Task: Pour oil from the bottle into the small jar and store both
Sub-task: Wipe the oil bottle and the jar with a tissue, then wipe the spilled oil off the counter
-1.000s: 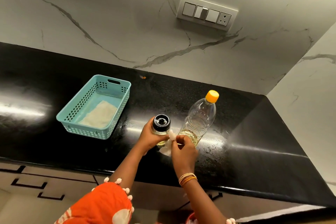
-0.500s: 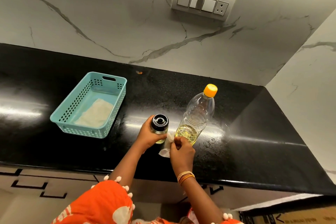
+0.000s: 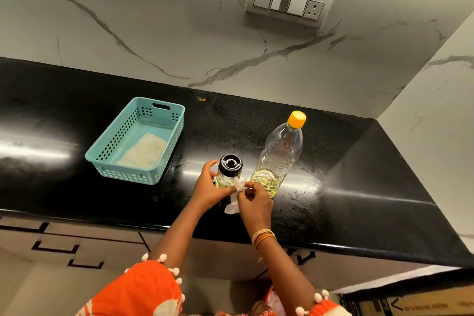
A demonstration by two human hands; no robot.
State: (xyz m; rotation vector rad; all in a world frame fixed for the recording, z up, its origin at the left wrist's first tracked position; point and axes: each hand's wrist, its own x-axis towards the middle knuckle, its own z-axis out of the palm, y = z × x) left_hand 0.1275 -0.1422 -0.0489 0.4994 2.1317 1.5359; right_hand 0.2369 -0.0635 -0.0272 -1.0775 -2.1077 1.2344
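A small glass jar [image 3: 229, 170] with a black lid stands on the black counter [image 3: 359, 187], with oil in its lower part. My left hand [image 3: 208, 187] is wrapped around the jar's left side. My right hand [image 3: 255, 204] pinches a crumpled white tissue [image 3: 237, 194] against the jar's front. Just right of the jar stands a clear plastic oil bottle [image 3: 279, 156] with a yellow cap on, and a little yellow oil at its bottom. Neither hand touches the bottle.
A teal plastic basket [image 3: 177, 115] with a white cloth on its floor sits on the counter to the left of the jar. A marble wall with a switch panel [image 3: 288, 4] rises behind, and a side wall closes the counter on the right.
The hands, jar and tissue stay in nearly the same pose. My right hand has shifted the tissue slightly along the jar's side. The head view has moved a little.
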